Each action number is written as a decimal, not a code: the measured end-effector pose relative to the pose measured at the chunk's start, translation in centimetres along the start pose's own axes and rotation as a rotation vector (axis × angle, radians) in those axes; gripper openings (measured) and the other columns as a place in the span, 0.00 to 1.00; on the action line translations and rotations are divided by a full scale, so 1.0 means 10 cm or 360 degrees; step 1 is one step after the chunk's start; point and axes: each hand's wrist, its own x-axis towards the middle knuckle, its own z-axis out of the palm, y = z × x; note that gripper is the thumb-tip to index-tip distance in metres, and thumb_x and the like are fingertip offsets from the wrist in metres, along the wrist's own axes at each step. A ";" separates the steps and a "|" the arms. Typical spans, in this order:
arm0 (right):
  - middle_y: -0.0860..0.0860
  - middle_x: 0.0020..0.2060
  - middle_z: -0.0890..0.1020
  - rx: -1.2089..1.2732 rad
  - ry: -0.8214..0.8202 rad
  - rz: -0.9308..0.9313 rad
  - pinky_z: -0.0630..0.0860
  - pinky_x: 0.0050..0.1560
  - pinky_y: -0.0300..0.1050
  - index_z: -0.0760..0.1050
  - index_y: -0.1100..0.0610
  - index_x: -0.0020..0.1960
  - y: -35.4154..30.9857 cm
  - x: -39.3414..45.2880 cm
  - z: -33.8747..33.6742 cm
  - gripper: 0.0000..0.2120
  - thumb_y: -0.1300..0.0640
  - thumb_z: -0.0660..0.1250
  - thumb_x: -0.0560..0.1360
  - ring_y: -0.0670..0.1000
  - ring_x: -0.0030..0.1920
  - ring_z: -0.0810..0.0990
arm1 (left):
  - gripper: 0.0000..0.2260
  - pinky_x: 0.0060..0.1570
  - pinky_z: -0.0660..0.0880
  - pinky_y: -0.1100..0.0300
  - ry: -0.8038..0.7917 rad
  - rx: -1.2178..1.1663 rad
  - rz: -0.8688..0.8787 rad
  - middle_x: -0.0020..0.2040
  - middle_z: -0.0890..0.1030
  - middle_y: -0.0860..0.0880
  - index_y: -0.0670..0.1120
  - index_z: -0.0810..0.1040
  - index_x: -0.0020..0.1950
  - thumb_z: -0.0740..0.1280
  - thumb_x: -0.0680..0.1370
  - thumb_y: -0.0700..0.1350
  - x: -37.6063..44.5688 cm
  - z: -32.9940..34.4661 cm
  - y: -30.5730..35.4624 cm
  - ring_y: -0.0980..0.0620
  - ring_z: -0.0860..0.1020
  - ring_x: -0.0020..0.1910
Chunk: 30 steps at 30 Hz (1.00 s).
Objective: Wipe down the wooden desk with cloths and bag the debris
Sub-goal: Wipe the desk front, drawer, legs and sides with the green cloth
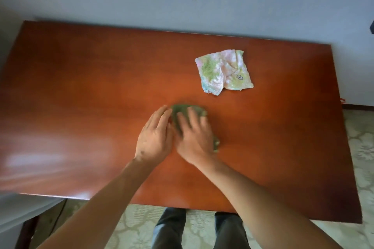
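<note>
Both hands are lying on the green cloth near the middle of the wooden surface. The right hand is pressing flat on it, fingers straight; the left hand is resting just beside, fingers extended, fingertips touching its edge. At one o'clock from them, a crumpled pastel cloth is sitting apart.

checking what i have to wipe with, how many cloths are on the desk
2: a green cloth near the middle under the right hand, with the left hand beside it, and a pastel patterned cloth lying loose farther back right.
</note>
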 end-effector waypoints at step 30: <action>0.53 0.81 0.63 0.0294 -0.0088 0.0582 0.51 0.81 0.48 0.68 0.55 0.78 0.92 -0.84 -0.46 0.24 0.55 0.63 0.82 0.54 0.82 0.56 | 0.15 0.70 0.69 0.32 0.0023 0.0348 0.0249 0.64 0.80 0.39 0.42 0.82 0.53 0.67 0.79 0.54 -1.60 0.97 1.02 0.37 0.79 0.65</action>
